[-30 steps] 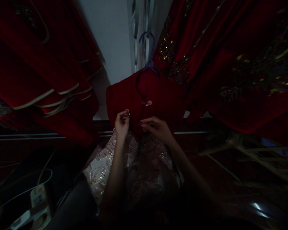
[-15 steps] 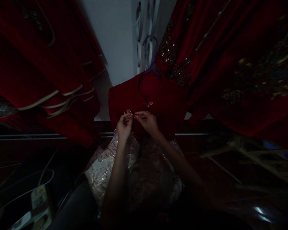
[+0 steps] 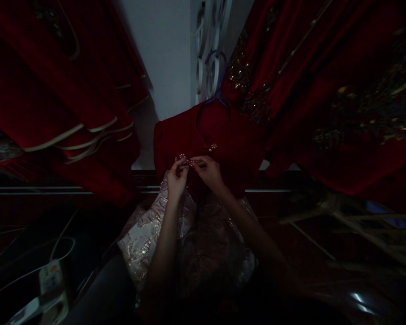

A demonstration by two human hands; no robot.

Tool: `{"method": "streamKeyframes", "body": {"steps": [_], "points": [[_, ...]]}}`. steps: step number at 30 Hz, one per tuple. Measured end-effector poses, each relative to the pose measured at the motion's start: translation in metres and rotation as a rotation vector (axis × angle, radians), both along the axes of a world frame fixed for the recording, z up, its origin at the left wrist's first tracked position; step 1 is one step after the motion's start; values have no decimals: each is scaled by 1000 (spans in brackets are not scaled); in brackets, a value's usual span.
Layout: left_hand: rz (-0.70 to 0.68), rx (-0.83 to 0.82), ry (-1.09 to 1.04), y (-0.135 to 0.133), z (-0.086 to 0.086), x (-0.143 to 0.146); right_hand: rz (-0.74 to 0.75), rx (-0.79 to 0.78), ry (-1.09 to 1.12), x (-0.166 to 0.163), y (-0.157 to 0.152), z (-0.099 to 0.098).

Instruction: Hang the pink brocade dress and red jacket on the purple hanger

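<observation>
A red garment on a purple hanger is in front of me, over a pinkish, shiny brocade cloth. Near its neckline sits a small beaded ornament. My left hand pinches a beaded ornament with flower-like loops, just left of the garment's middle. From the right, my right hand meets it, thumb and forefinger closed on the other end of the same ornament. The fingertips nearly touch. Dim light hides exactly how the ornament joins the cloth.
Red garments with pale edging hang at the left. Red cloth with gold sequins hangs at the right. A white metal scrollwork stands behind the hanger. A power strip with a white cable lies lower left; a wooden frame stands lower right.
Both hands stay at the ornament, their fingers shifting only slightly. The whole view has moved a little as my head turned.
</observation>
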State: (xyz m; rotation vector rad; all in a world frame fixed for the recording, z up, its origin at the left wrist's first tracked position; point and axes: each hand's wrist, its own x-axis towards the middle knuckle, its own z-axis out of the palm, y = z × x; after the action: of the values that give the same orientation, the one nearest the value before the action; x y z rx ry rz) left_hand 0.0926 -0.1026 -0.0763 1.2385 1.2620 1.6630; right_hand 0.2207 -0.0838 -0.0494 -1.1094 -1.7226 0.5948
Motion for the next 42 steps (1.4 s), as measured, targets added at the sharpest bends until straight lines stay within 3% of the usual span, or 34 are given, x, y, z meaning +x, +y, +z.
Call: {"method": "streamKeyframes", "body": {"steps": [14,20,27,36,42], "points": [[30,55,125,3,-11,5,-12,17,-37,6,1,-1],[9,75,210,1,-7,7,-11,10,-21,4,-2,4],[55,62,87,-1,-2,5,-26,4,-2,1,-3,5],[215,61,97,-5,0,5,-10,-4,-7,-11,-7,11],[189,60,160,-7,2,-2,-26,18,21,-12,-7,7]]}}
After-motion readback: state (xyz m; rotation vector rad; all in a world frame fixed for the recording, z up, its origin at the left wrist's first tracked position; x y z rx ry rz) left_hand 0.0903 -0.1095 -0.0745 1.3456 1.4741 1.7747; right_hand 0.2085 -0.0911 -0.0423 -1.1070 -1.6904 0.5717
